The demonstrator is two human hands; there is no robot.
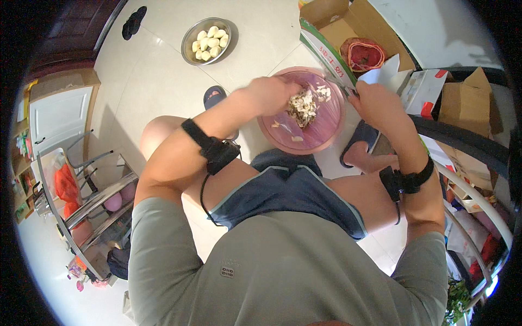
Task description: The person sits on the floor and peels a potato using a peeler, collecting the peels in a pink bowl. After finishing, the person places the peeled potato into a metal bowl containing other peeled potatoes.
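A round pink bin lined with thin plastic stands on the floor between my feet. White and brown peelings are heaped inside it, with a few loose scraps around the heap. My left hand is motion-blurred over the bin's left side, its fingers close to the peelings; whether they hold anything is unclear. At the bin's right edge, my right hand grips a slim metal tool, perhaps a knife or peeler. Farther out, a steel bowl holds several peeled, pale yellow vegetables, possibly potatoes.
An open cardboard box with a red mesh sack in it stands beyond my right hand. More cartons and a curved metal rail are at the right. A metal rack stands left; a black shoe lies far left.
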